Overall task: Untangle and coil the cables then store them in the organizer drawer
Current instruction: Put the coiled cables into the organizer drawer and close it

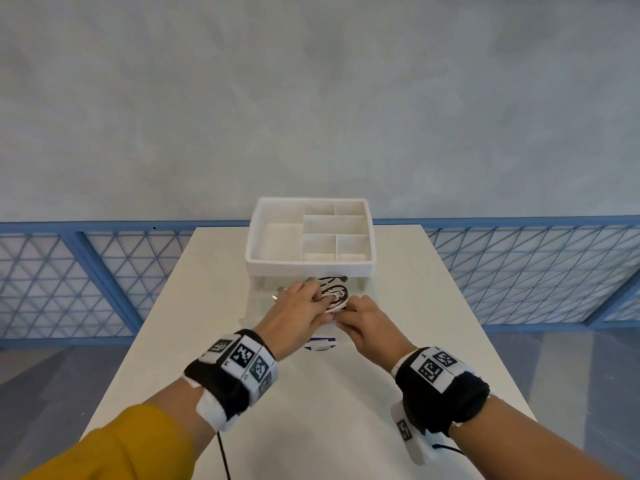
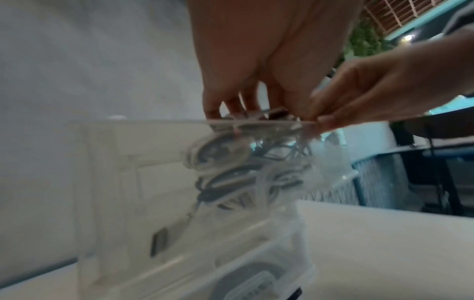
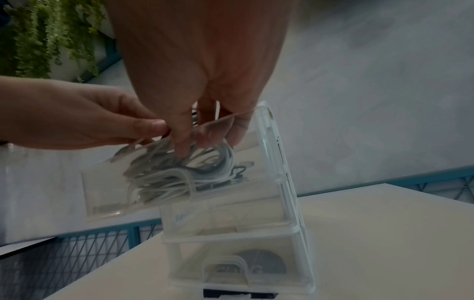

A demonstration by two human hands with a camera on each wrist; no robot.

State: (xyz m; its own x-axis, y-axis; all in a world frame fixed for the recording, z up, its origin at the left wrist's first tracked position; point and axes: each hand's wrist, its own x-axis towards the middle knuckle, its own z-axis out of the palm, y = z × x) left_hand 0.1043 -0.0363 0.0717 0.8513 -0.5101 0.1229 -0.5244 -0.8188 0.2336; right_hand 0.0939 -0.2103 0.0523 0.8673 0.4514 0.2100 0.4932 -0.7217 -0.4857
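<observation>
On white table (image 1: 221, 341), at 12 o'clock, white organizer (image 1: 310, 265) with divided top tray; clear drawer (image 3: 107, 194) pulled out toward person. Left hand (image 1: 294, 317) at 11 o'clock, fingers curled on coiled black and white cables (image 1: 334, 296) inside drawer. Right hand (image 1: 370, 323) at 1 o'clock, fingers bent down onto same cables; hold not clear.

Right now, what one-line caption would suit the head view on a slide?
Two hands, left hand and right hand, press coiled black and white cables into a clear plastic drawer.
</observation>
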